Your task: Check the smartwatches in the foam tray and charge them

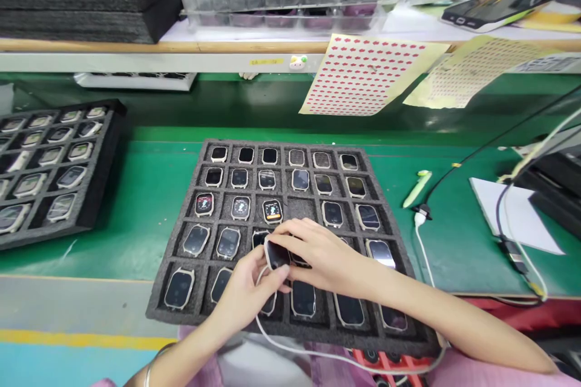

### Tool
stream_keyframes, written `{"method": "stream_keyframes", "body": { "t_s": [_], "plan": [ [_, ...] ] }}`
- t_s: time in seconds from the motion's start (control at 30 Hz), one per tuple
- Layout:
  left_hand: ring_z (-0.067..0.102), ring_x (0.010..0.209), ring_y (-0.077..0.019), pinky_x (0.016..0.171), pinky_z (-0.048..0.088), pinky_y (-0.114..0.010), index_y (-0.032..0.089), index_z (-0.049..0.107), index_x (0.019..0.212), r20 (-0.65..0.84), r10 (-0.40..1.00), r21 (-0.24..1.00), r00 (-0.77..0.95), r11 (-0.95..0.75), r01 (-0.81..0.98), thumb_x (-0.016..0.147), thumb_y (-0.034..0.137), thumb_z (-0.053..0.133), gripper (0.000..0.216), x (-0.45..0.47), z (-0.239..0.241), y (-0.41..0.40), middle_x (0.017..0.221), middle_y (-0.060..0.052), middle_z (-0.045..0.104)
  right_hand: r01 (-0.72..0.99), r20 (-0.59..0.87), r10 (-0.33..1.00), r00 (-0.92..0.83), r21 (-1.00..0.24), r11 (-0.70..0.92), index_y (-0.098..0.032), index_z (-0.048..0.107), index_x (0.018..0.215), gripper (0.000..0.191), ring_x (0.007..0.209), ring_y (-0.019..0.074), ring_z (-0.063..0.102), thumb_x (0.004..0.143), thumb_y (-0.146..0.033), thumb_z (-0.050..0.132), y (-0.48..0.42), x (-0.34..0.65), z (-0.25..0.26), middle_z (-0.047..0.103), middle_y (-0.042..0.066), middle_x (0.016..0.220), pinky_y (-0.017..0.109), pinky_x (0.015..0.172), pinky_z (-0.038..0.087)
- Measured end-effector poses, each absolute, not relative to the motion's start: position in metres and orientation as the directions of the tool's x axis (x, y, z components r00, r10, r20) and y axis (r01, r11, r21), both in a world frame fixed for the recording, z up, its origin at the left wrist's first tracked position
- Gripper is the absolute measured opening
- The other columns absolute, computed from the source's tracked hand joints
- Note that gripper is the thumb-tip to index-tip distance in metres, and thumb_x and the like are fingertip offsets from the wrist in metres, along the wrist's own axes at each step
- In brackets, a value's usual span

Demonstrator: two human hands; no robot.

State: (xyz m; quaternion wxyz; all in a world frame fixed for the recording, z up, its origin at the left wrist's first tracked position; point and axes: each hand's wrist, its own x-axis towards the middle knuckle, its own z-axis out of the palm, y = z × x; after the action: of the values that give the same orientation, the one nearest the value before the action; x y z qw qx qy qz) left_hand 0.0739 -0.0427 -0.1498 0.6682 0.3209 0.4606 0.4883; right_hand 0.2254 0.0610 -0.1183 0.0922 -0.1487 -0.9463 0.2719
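Observation:
A black foam tray (pixel 181 254) with several rows of smartwatch bodies lies in front of me on the green mat. Both hands meet over its lower middle. My left hand (pixel 247 293) pinches a dark smartwatch body (pixel 276 252) with a pale rim from below, and a white cable (pixel 290 344) runs from under that hand toward me. My right hand (pixel 318 254) curls its fingers over the same watch from above. One cell (pixel 301 208) in the third row is empty. A watch (pixel 272 211) beside that cell shows a lit screen.
A second foam tray of watches (pixel 91 193) sits at the left. A sheet of red stickers (pixel 363 75) hangs from the shelf edge behind. A green pen (pixel 416 189), a white plug (pixel 420 216) and a white pad (pixel 512 211) lie to the right, with cables.

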Motion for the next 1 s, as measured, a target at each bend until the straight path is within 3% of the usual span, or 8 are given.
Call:
{"method": "stream_keyframes", "body": {
  "t_s": [0.2, 0.33, 0.43, 0.53, 0.63, 0.8, 0.9, 1.0],
  "plan": [
    [0.066, 0.079, -0.0200, 0.066, 0.058, -0.030, 0.012, 0.059, 0.101, -0.347, 0.936, 0.872, 0.056, 0.344, -0.348, 0.085, 0.032, 0.061, 0.026, 0.077, -0.150, -0.045, 0.091, -0.008, 0.066, 0.253, 0.126, 0.374, -0.919, -0.538, 0.804, -0.013, 0.050, 0.124, 0.041, 0.104, 0.0248, 0.055, 0.088, -0.029, 0.061, 0.048, 0.228, -0.119, 0.057, 0.013, 0.115, 0.041, 0.086, 0.049],
    [0.067, 0.075, -0.0176, 0.069, 0.057, -0.029, 0.012, 0.059, 0.095, -0.350, 0.937, 0.884, 0.011, 0.334, -0.326, 0.087, 0.030, 0.059, 0.020, 0.074, -0.147, -0.047, 0.088, -0.008, 0.068, 0.456, 0.119, 0.548, -0.828, -0.424, 0.782, -0.004, 0.032, 0.138, 0.072, 0.122, 0.0338, 0.043, 0.084, -0.040, 0.064, 0.016, 0.246, -0.123, 0.045, 0.024, 0.133, 0.049, 0.096, 0.045],
    [0.067, 0.072, -0.0156, 0.071, 0.057, -0.028, 0.011, 0.059, 0.096, -0.362, 0.932, 0.886, -0.011, 0.340, -0.315, 0.087, 0.030, 0.058, 0.021, 0.071, -0.144, -0.046, 0.090, -0.010, 0.070, 0.460, 0.057, 0.500, -0.864, -0.313, 0.831, 0.000, 0.032, 0.140, 0.094, 0.127, 0.0417, 0.037, 0.071, -0.050, 0.073, -0.012, 0.265, -0.134, 0.041, 0.028, 0.136, 0.057, 0.099, 0.041],
    [0.067, 0.073, -0.0158, 0.072, 0.057, -0.028, 0.011, 0.059, 0.096, -0.356, 0.934, 0.889, 0.000, 0.339, -0.307, 0.087, 0.031, 0.058, 0.022, 0.070, -0.142, -0.045, 0.093, -0.011, 0.070, 0.456, 0.041, 0.470, -0.882, -0.181, 0.871, -0.002, 0.041, 0.136, 0.086, 0.129, 0.0435, 0.033, 0.068, -0.041, 0.077, -0.026, 0.279, -0.147, 0.043, 0.027, 0.137, 0.063, 0.101, 0.034],
    [0.067, 0.072, -0.0158, 0.071, 0.058, -0.028, 0.011, 0.059, 0.096, -0.352, 0.936, 0.894, 0.014, 0.340, -0.291, 0.087, 0.031, 0.058, 0.022, 0.069, -0.141, -0.044, 0.092, -0.011, 0.070, 0.422, 0.061, 0.433, -0.899, -0.135, 0.896, -0.003, 0.049, 0.130, 0.072, 0.130, 0.0424, 0.032, 0.071, -0.036, 0.075, -0.022, 0.283, -0.154, 0.045, 0.025, 0.136, 0.063, 0.101, 0.034],
    [0.067, 0.070, -0.0150, 0.068, 0.058, -0.027, 0.011, 0.059, 0.095, -0.347, 0.938, 0.906, 0.007, 0.337, -0.256, 0.088, 0.031, 0.057, 0.022, 0.064, -0.141, -0.036, 0.092, -0.011, 0.070, 0.420, 0.091, 0.440, -0.894, -0.179, 0.890, -0.006, 0.052, 0.127, 0.063, 0.130, 0.0388, 0.034, 0.077, -0.038, 0.073, 0.008, 0.282, -0.144, 0.046, 0.022, 0.136, 0.061, 0.102, 0.032],
    [0.066, 0.067, -0.0141, 0.065, 0.057, -0.026, 0.010, 0.058, 0.095, -0.350, 0.936, 0.903, 0.049, 0.351, -0.247, 0.088, 0.031, 0.057, 0.022, 0.063, -0.143, -0.030, 0.089, -0.011, 0.069, 0.355, 0.049, 0.395, -0.917, -0.350, 0.867, -0.008, 0.044, 0.134, 0.081, 0.127, 0.0341, 0.039, 0.073, -0.053, 0.072, 0.030, 0.277, -0.125, 0.045, 0.020, 0.136, 0.051, 0.101, 0.039],
    [0.064, 0.062, -0.0123, 0.060, 0.056, -0.023, 0.011, 0.056, 0.095, -0.340, 0.934, 0.902, 0.110, 0.357, -0.242, 0.088, 0.031, 0.056, 0.022, 0.064, -0.145, -0.027, 0.083, -0.008, 0.068, 0.366, 0.123, 0.470, -0.874, -0.467, 0.805, -0.009, 0.038, 0.138, 0.084, 0.120, 0.0300, 0.045, 0.074, -0.053, 0.071, 0.049, 0.265, -0.109, 0.047, 0.018, 0.131, 0.043, 0.097, 0.043]
  ]
}}
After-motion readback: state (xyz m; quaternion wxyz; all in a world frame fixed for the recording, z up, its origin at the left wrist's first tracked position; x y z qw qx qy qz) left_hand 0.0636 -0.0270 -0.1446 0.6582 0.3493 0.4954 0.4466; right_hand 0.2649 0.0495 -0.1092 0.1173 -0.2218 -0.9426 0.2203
